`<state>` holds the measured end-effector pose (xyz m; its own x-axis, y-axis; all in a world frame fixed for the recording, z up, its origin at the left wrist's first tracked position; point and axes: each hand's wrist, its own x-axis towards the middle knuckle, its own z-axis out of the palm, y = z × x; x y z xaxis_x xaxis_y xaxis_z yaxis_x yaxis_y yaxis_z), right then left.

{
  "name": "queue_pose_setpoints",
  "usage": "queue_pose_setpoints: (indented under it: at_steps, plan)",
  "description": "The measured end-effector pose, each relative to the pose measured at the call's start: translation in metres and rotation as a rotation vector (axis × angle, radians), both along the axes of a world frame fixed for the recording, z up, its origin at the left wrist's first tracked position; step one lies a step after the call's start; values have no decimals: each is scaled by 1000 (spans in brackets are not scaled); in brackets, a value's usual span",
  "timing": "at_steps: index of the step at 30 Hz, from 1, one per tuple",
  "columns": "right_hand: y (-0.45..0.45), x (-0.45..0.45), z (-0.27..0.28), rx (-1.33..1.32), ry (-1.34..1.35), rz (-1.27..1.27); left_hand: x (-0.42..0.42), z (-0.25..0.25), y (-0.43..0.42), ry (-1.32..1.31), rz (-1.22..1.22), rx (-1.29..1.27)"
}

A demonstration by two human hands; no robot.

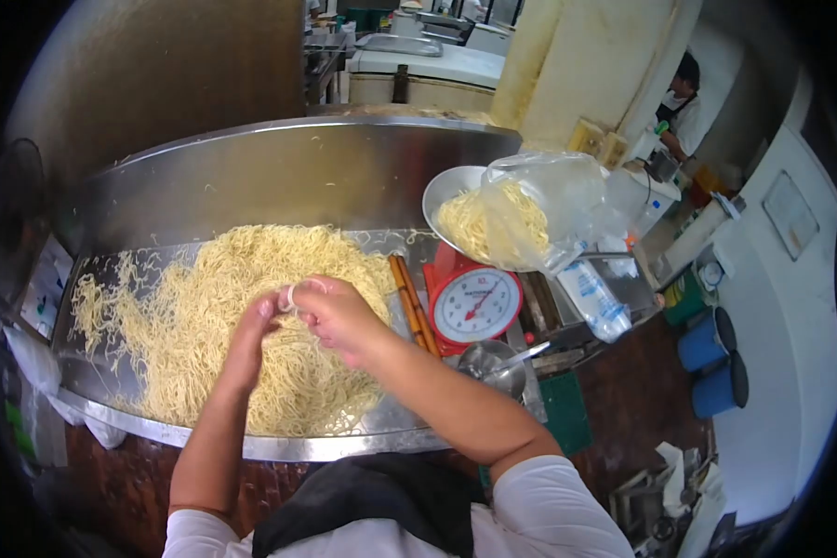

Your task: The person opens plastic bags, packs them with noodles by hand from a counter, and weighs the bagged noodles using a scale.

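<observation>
Over a large heap of pale yellow noodles [209, 344], my two hands meet with their fingertips close together. My right hand [335, 316] has its fingers curled in; a small pale loop [291, 297] shows at its thumb and forefinger, too small to name. My left hand [257, 324] is bent inward with its fingers pressed together beside that loop; whatever is in them is hidden. To the right, a red dial scale [476, 305] carries a metal bowl [434, 193] with noodles in a clear plastic bag [563, 200].
The noodles lie in a wide steel tray [279, 181] with a high back wall. Two wooden sticks [414, 307] lie beside the scale. A metal pot [493, 367] with a handle sits in front of it. Farther right are a plastic packet [591, 298], blue bins [716, 377] and another person [681, 112].
</observation>
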<state>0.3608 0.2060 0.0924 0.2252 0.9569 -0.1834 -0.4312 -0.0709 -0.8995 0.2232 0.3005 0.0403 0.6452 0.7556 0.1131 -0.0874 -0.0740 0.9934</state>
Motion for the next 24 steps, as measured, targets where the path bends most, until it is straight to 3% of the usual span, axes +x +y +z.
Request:
queue_pose_setpoints:
  at_steps: [1,3,7,10,13,14,17,18,20,22,24]
  plan:
    - [-2,1,6,32,-20,-29,-2,-16,-5,-41,-26,-159]
    - [-6,7,22,95,-62,-87,-11,-35,-8,82,-287,128]
    - [-20,21,55,165,-74,-122,-41,-83,23,132,18,71]
    - [-34,24,80,209,-69,-101,-57,-104,46,150,224,194]
    - [-42,29,97,309,-85,-102,-70,-114,62,347,347,282]
    - [-45,31,102,333,-90,-92,-76,-115,68,518,342,246]
    - [-51,27,117,372,-69,-69,-70,-114,64,501,266,747]
    - [-52,26,118,363,-50,-40,-62,-104,54,549,245,721]
    - [-51,24,118,358,-52,-2,-34,-66,30,199,57,382]
    - [-47,16,112,361,-93,17,-13,18,-12,-149,-344,-95]
    - [-45,13,109,415,-149,41,5,51,-45,-195,-510,-112]
